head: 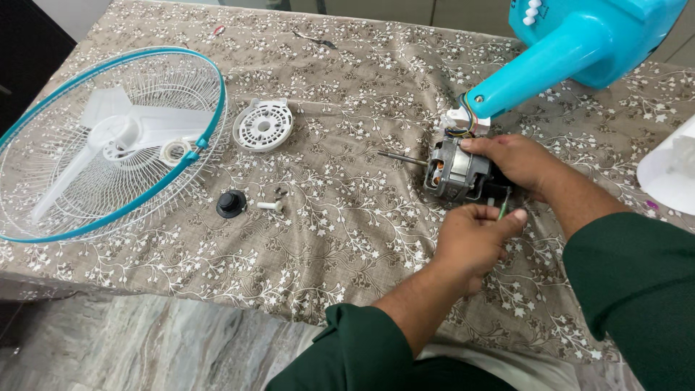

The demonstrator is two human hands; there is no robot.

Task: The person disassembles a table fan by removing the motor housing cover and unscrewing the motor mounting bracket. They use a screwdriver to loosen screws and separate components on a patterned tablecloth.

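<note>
Left hand (474, 235) beside motor (456, 174), shaft leftward.

left hand (474, 235) fingers pinched, right hand (517, 161) curled, green-sleeved forearms converging

Floral tablecloth (347, 94), grey marble floor (145, 347)

Bright, even indoor light with soft, faint shadows; a mild sheen lies on the turquoise fan housing (586, 36) at one o'clock; edges bow slightly; focus sharp throughout.
</note>
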